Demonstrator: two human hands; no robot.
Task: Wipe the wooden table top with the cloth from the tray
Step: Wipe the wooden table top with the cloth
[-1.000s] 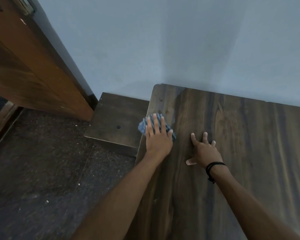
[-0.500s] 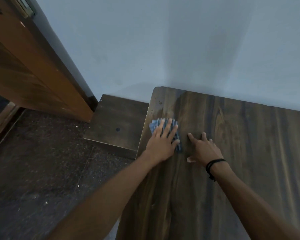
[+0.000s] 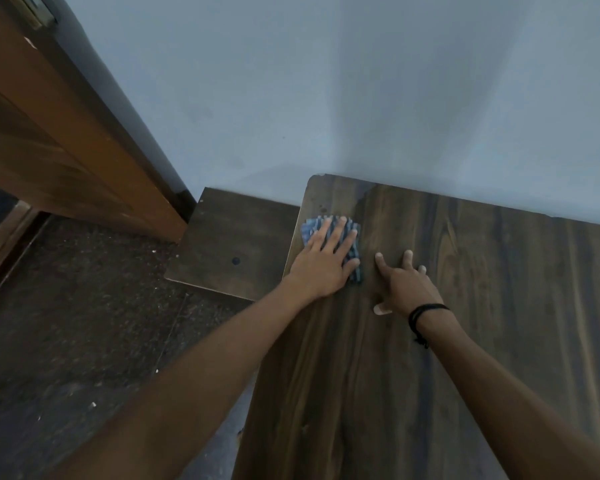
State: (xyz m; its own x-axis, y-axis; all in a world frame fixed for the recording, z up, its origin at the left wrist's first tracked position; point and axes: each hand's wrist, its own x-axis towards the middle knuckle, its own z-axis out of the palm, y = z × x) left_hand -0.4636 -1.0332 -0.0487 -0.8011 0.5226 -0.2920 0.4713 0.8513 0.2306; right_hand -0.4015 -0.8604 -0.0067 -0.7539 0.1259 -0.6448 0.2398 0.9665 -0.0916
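A dark wooden table top (image 3: 465,323) fills the right half of the view, its far edge against the wall. A blue checked cloth (image 3: 310,228) lies flat near the table's far left corner. My left hand (image 3: 323,261) presses down on the cloth, fingers spread over it, and covers most of it. My right hand (image 3: 400,284) rests on the bare wood just right of the cloth, fingers apart, holding nothing; a black band circles its wrist. No tray is in view.
A low dark wooden block (image 3: 236,244) sits on the floor left of the table, against the pale blue wall (image 3: 361,98). A brown wooden door (image 3: 49,133) stands at far left. Dark speckled floor (image 3: 77,323) lies below.
My left hand has slid the cloth from the table's left edge inward to the right and a little farther toward the wall. My right hand has stayed in place on the wood.
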